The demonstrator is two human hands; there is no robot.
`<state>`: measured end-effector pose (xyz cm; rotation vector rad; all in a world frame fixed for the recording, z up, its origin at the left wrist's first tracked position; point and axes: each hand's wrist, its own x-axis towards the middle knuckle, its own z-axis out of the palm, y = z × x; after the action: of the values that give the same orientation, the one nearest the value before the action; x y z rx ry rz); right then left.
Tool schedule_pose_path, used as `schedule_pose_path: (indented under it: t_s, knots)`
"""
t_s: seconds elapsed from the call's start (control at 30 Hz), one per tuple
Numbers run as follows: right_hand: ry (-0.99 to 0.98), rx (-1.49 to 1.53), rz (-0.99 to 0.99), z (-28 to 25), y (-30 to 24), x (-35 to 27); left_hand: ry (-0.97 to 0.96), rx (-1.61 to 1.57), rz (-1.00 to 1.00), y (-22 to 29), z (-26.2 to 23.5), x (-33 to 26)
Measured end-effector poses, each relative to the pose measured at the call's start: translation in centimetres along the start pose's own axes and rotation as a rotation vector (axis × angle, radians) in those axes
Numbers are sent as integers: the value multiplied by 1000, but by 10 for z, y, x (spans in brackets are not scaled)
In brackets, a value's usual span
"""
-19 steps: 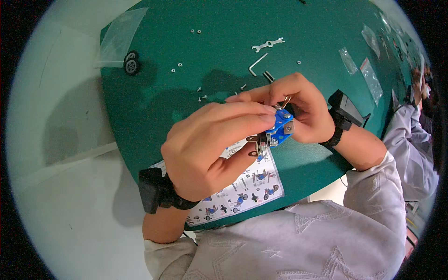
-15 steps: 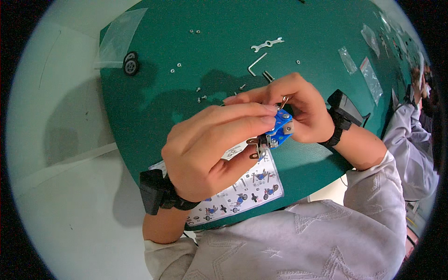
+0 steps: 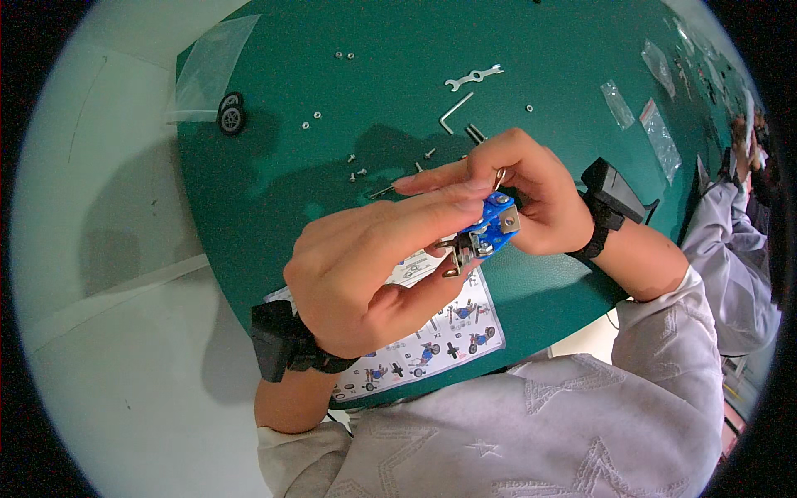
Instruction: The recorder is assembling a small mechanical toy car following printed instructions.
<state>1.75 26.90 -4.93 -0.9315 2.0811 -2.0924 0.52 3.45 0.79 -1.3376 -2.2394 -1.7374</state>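
Note:
A small blue-and-silver model assembly [image 3: 501, 222] of plates, brackets and screws is held up over the near part of the table. My left hand [image 3: 365, 261] is closed on it from the left, fingers along its top and thumb beneath. From the right, my right hand [image 3: 535, 191] grips its far side with bent fingers, which partly hide it. A looped metal piece [image 3: 500, 178] sticks up beside the right fingers. Under my hands lies a printed instruction sheet [image 3: 477, 336] with pictures of small models, partly covered by my left hand.
On the green table [image 3: 564, 307] lie a flat wrench [image 3: 475, 78], a hex key [image 3: 453, 113], bolts [image 3: 475, 134], small screws [image 3: 352, 176] and nuts [image 3: 317, 115]. Black wheels [image 3: 232, 119] and a clear bag [image 3: 214, 66] sit far left; small bags [image 3: 659, 137] lie right, near another person's sleeve [image 3: 726, 266].
The model assembly has turned slightly in my hands, showing more of its bracket side. My left fingers have shifted a little to the left, and both hands keep their grip.

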Motion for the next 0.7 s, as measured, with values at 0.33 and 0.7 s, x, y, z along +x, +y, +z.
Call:
schedule_pose_path:
  t_s: [0.33, 0.7]
  knots:
    - [-16, -102, -11, -2, -9, 3, 35, 5, 47, -1, 3, -1]
    - [-2, -106, -21, 0, -3, 3, 61, 28, 113, -4, 4, 3]
